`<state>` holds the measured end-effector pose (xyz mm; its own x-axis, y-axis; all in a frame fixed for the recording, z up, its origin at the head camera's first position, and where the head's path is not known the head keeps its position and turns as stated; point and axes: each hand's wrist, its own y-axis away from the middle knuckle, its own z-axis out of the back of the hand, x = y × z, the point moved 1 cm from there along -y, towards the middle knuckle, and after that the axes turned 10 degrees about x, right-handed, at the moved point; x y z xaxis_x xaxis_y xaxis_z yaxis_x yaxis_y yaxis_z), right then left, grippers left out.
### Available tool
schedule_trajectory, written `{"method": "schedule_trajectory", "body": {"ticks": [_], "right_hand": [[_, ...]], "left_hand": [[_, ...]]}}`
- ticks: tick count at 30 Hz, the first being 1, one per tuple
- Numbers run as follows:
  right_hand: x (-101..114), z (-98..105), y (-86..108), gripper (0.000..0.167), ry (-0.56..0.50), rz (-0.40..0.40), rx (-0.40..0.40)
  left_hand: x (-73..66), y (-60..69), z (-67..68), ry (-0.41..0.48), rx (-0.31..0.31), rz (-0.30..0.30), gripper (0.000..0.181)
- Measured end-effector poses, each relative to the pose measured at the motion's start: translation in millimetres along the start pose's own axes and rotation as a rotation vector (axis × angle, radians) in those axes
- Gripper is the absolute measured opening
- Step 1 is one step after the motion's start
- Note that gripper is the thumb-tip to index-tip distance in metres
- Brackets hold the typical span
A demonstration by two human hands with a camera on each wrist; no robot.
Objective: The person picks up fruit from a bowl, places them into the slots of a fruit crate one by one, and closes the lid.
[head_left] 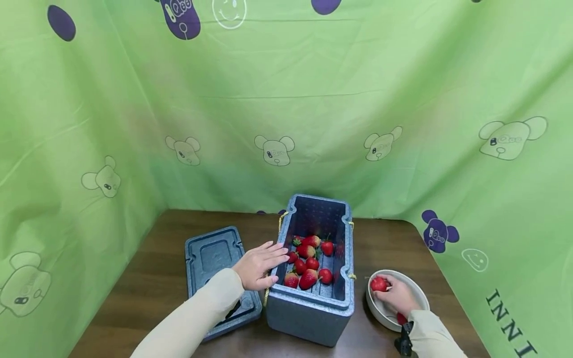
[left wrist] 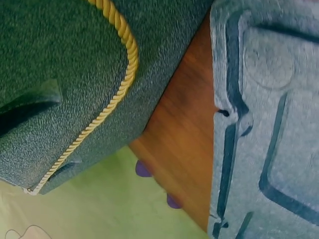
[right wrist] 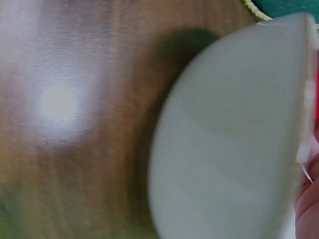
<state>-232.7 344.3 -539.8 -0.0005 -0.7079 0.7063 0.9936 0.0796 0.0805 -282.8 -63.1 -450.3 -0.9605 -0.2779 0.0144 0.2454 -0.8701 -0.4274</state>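
Observation:
My right hand (head_left: 400, 297) reaches into a white bowl (head_left: 423, 293) and pinches a round red radish (head_left: 379, 284) with a thin pale tail. Another red piece (head_left: 401, 318) lies lower in the bowl, partly hidden by the wrist. My left hand (head_left: 261, 266) rests on the left rim of a blue-grey foam box (head_left: 309, 318), fingers straight. Inside the box lie several strawberries (head_left: 308, 279) and smoother round red radishes (head_left: 325, 276). In the right wrist view the bowl's outer wall (right wrist: 224, 134) covers most of what the hand holds.
The box's blue-grey lid (head_left: 215, 256) lies on the brown wooden table (head_left: 152, 283), left of the box and partly under the left forearm. Yellow rope (left wrist: 130, 55) hangs along the box's side. A green printed cloth (head_left: 313, 124) stands behind and beside the table.

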Motion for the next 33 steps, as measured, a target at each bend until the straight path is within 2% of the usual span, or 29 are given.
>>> {"method": "schedule_trajectory", "body": {"ticks": [8, 15, 24, 28, 33], "right_hand": [[26, 24, -10.6, 0.049, 0.005, 0.012, -0.056], [51, 41, -15.4, 0.047, -0.029, 0.111, -0.094], [80, 65, -15.9, 0.048, -0.07, 0.161, -0.11], [99, 69, -19.9, 0.047, -0.072, 0.221, -0.101], [120, 74, -31.9, 0.046, -0.095, 0.297, -0.1]], "left_hand": [[4.4, -4.7, 3.5, -0.013, 0.002, -0.034, 0.077], [3.6, -0.5, 0.3, -0.006, -0.016, -0.029, 0.075], [1.6, -1.2, -1.9, -0.001, -0.048, -0.045, 0.071], [2.6, 0.8, -3.4, -0.005, -0.055, -0.059, 0.066], [4.4, 1.5, -4.9, 0.012, -0.051, -0.047, 0.066]]}}
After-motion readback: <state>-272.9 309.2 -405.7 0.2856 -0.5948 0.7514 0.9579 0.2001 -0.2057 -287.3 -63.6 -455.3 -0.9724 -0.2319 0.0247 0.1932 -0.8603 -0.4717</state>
